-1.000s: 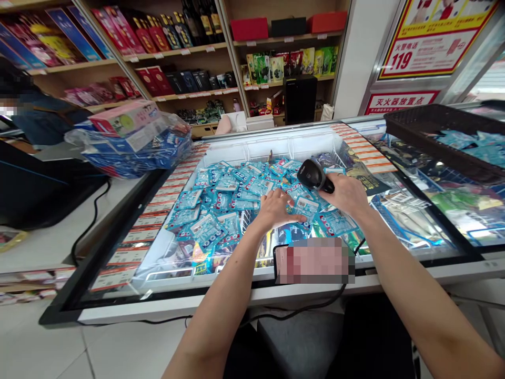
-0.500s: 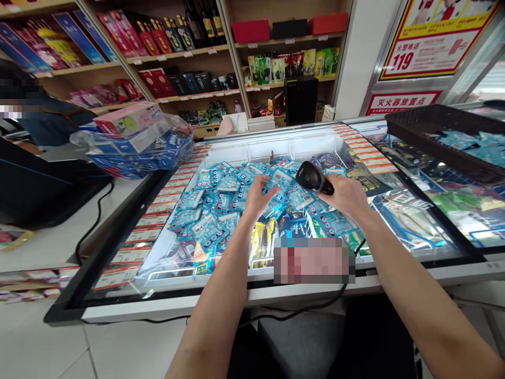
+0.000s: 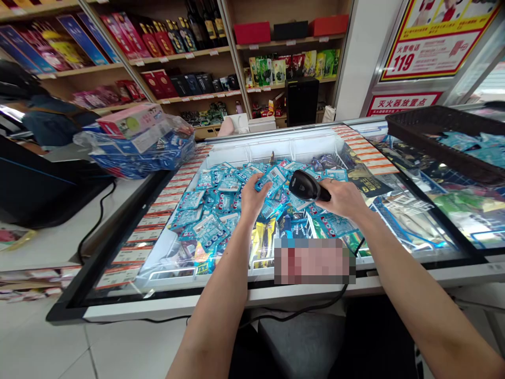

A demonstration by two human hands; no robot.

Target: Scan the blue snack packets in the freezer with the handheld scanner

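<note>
My left hand (image 3: 253,196) holds a small blue packet (image 3: 273,179) between thumb and fingers, above the glass-topped case. My right hand (image 3: 342,199) is wrapped round the handle of a black barcode scanner (image 3: 304,185), whose head is just right of the packet. Beneath both hands lie many similar blue packets (image 3: 209,230), heaped on the case. Yellow packets (image 3: 263,238) show nearer the front, to the right of my left forearm.
Plastic-wrapped boxes (image 3: 138,145) stand at the case's left back corner. A dark basket (image 3: 430,131) with blue packets sits at the right. A black cable (image 3: 307,306) hangs along the front edge. Stocked shelves (image 3: 189,97) are behind. At far left, a person (image 3: 55,118) is partly visible.
The scanner and my right hand have shifted slightly left and down. My left hand has moved a little left, with the packet now more tilted.
</note>
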